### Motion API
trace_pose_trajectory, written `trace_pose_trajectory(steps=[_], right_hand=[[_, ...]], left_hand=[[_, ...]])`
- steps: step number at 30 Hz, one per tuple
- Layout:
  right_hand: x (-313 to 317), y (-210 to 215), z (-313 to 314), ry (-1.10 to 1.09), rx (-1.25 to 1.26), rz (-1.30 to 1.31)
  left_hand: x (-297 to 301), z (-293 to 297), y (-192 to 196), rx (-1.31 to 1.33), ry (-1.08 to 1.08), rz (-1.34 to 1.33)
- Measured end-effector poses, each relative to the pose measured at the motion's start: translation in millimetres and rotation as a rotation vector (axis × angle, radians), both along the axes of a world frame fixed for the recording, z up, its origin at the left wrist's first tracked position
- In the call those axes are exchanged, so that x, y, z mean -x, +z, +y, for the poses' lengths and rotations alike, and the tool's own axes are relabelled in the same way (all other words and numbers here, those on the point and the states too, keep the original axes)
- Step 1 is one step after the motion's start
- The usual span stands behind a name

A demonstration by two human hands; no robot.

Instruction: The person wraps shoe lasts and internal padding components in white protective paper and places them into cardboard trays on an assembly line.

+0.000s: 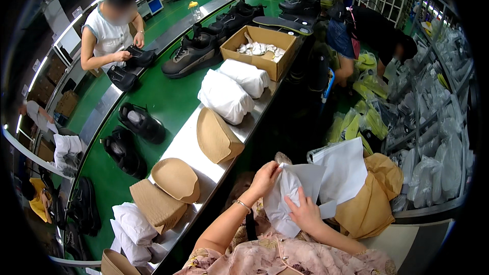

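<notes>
A crumpled sheet of white paper (281,201) is held in front of my body, partly folded into a bundle. My left hand (266,179) pinches its upper left edge, fingers closed. Across the lower part of the paper rests my right hand (304,211), its thumb and fingers spread against the surface. Whether anything is inside the folds is hidden. Just to the right lie flat white sheets (342,165), over a bunched piece of brown paper (376,193).
Along the metal edge of the green conveyor (175,99) lie moulded cardboard forms (175,179), white paper-wrapped bundles (225,97) and a cardboard box (257,51). Black shoes (141,122) stand on the belt. One person handles shoes opposite; another bends near bagged items (372,97) at right.
</notes>
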State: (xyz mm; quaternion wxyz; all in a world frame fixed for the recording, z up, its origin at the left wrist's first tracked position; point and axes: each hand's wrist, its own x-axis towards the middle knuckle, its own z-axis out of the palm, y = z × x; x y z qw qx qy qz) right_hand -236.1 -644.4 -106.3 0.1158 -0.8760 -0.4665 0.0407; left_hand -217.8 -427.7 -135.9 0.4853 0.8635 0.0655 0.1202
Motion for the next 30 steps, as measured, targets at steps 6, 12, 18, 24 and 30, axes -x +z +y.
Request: trace_pose_trajectory(steps=[6, 12, 18, 24, 30], right_hand=[[-8, -5, 5, -0.026, 0.013, 0.054], [-2, -10, 1, -0.145, 0.019, 0.164], [-4, -17, -4, -0.214, -0.071, 0.163], [-3, -23, 2, -0.175, -0.119, 0.131], [-2, -13, 12, -0.170, -0.010, 0.188]], left_hand=[[-27, 0, -29, -0.225, -0.026, -0.019], [-65, -9, -59, -0.126, 0.020, 0.037], [-58, -15, -36, -0.476, 0.318, -0.034], [-31, -48, -38, -0.215, 0.220, 0.289], [-40, -53, -39, -0.562, -0.103, 0.296]])
